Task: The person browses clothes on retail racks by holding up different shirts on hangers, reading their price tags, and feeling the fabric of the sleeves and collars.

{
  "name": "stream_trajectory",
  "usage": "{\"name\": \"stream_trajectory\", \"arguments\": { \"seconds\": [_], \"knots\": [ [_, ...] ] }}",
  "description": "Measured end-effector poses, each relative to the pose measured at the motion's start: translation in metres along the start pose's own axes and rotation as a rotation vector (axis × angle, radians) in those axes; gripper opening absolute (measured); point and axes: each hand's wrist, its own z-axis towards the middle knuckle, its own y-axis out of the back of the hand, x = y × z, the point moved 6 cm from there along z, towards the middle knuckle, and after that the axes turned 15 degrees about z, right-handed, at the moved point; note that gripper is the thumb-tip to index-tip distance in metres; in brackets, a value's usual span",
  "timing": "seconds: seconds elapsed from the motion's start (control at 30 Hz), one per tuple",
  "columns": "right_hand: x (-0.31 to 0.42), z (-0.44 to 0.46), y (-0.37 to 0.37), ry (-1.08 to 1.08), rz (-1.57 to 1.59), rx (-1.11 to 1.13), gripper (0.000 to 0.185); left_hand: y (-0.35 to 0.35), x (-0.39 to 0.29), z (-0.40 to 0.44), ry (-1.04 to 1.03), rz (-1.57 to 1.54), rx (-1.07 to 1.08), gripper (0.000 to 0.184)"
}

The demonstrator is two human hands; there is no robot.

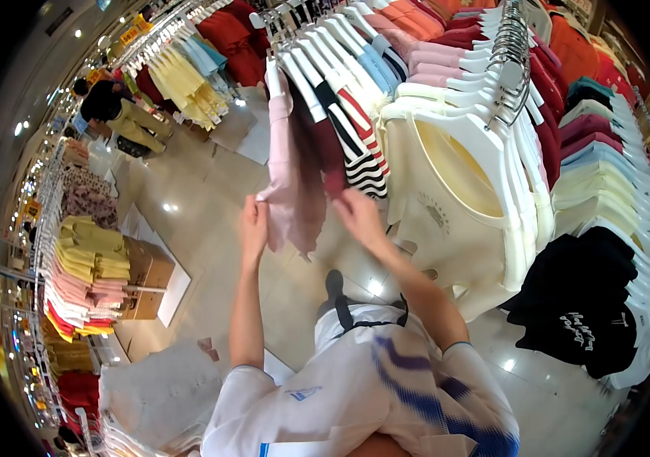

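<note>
A pink garment (283,167) hangs from a white hanger at the near end of a rack. My left hand (255,221) is closed on the left edge of its sleeve. Beside it hangs a maroon garment (323,145), and my right hand (355,212) pinches its lower right edge. Black-and-white striped garments (359,164) hang just to the right of the maroon one. A cream top (447,206) with a small print faces me on a white hanger farther right.
Racks of clothes stand at the right, with a black garment (580,297) low down. Yellow and pink clothes hang at the left near a cardboard box (148,278). A person (115,114) bends at the upper left. Pale garments (161,388) lie at the lower left.
</note>
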Motion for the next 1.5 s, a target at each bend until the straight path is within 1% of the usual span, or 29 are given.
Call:
{"name": "stream_trajectory", "arguments": {
  "seconds": [0.03, 0.1, 0.13, 0.2, 0.23, 0.3, 0.33, 0.4, 0.43, 0.5, 0.57, 0.6, 0.67, 0.7, 0.77, 0.8, 0.87, 0.9, 0.97, 1.03, 1.1, 1.17, 1.23, 1.3, 1.33, 1.37, 1.43, 1.47, 1.5],
  "knots": [
    [0.012, -0.003, -0.01, 0.039, -0.058, 0.061, 0.018, -0.004, -0.001, -0.002, -0.012, -0.001, 0.005, 0.017],
    [0.021, -0.002, -0.028, 0.111, -0.038, 0.074, 0.018, -0.018, -0.006, -0.001, -0.052, 0.024, 0.213, 0.014],
    [0.021, 0.001, -0.031, 0.109, -0.035, 0.062, 0.018, -0.017, -0.009, 0.004, -0.06, 0.031, 0.22, 0.014],
    [0.017, 0.005, -0.043, 0.013, -0.082, 0.131, 0.017, -0.014, -0.038, 0.006, -0.429, 0.124, 0.342, 0.012],
    [0.016, 0.006, -0.046, 0.013, -0.082, 0.123, 0.017, -0.008, -0.042, 0.014, -0.436, 0.126, 0.346, 0.012],
    [0.02, 0.009, -0.051, 0.123, -0.157, 0.096, 0.015, -0.003, -0.061, 0.027, -0.645, -0.077, 0.527, 0.018],
    [0.019, 0.01, -0.054, 0.118, -0.177, 0.099, 0.014, -0.002, -0.065, 0.037, -0.652, -0.078, 0.536, 0.018],
    [0.016, 0.012, -0.056, 0.116, -0.215, 0.094, 0.015, 0.002, -0.067, 0.066, -0.484, -0.345, 0.487, 0.028],
    [0.015, 0.013, -0.057, 0.119, -0.248, 0.099, 0.016, 0.0, -0.077, 0.078, -0.487, -0.348, 0.494, 0.028],
    [0.011, 0.012, -0.06, 0.042, -0.238, 0.136, 0.016, 0.001, -0.087, 0.111, -0.282, -0.221, 0.262, 0.035],
    [0.011, 0.012, -0.062, -0.006, -0.193, 0.187, 0.017, -0.004, -0.118, 0.134, -0.244, -0.181, 0.194, 0.044],
    [0.012, 0.012, -0.062, -0.008, -0.198, 0.193, 0.017, -0.014, -0.117, 0.153, -0.24, -0.188, 0.193, 0.044],
    [0.011, 0.012, -0.065, -0.033, -0.214, 0.253, 0.017, -0.031, -0.116, 0.184, -0.294, 0.041, 0.152, 0.059],
    [0.012, 0.013, -0.064, -0.031, -0.218, 0.257, 0.017, -0.035, -0.119, 0.19, -0.251, -0.066, 0.19, 0.07],
    [0.013, 0.017, -0.061, 0.005, -0.258, 0.247, 0.018, -0.042, -0.12, 0.193, -0.19, -0.224, 0.309, 0.072],
    [0.012, 0.017, -0.061, 0.004, -0.273, 0.261, 0.018, -0.043, -0.119, 0.193, -0.191, -0.228, 0.314, 0.072],
    [0.007, 0.019, -0.063, 0.059, -0.32, 0.301, 0.018, -0.048, -0.116, 0.193, -0.14, -0.347, 0.406, 0.079],
    [0.008, 0.02, -0.065, 0.122, -0.361, 0.344, 0.018, -0.053, -0.111, 0.191, -0.062, -0.399, 0.465, 0.077],
    [0.012, 0.026, -0.066, 0.138, -0.379, 0.357, 0.018, -0.049, -0.119, 0.174, 0.061, -0.516, 0.565, 0.072],
    [0.016, 0.029, -0.072, 0.15, -0.389, 0.392, 0.017, -0.055, -0.113, 0.176, 0.044, -0.565, 0.567, 0.062],
    [0.014, 0.028, -0.073, 0.183, -0.401, 0.382, 0.016, -0.054, -0.11, 0.184, -0.017, -0.484, 0.537, 0.058],
    [0.007, 0.03, -0.071, 0.05, -0.318, 0.438, 0.014, -0.054, -0.106, 0.188, -0.029, -0.476, 0.527, 0.056],
    [0.044, 0.035, -0.05, 0.135, -0.379, 0.389, 0.013, -0.055, -0.107, 0.187, -0.046, -0.463, 0.518, 0.054],
    [0.072, 0.041, -0.017, 0.071, -0.16, 0.13, 0.01, -0.051, -0.104, 0.184, 0.001, -0.437, 0.394, 0.051],
    [0.092, 0.047, 0.004, 0.191, -0.131, -0.108, 0.008, -0.049, -0.11, 0.18, -0.009, -0.485, 0.378, 0.047],
    [0.1, 0.051, 0.022, 0.185, -0.15, -0.21, 0.013, -0.051, -0.113, 0.178, -0.017, -0.491, 0.378, 0.047],
    [0.117, 0.066, 0.046, 0.201, -0.245, -0.359, 0.021, -0.055, -0.113, 0.176, 0.039, -0.517, 0.362, 0.043],
    [0.111, 0.066, 0.046, 0.206, -0.248, -0.362, 0.021, -0.061, -0.109, 0.179, 0.016, -0.527, 0.357, 0.04],
    [0.093, 0.069, 0.041, 0.125, -0.267, -0.312, 0.024, -0.066, -0.108, 0.18, 0.008, -0.529, 0.357, 0.04]
  ]
}}
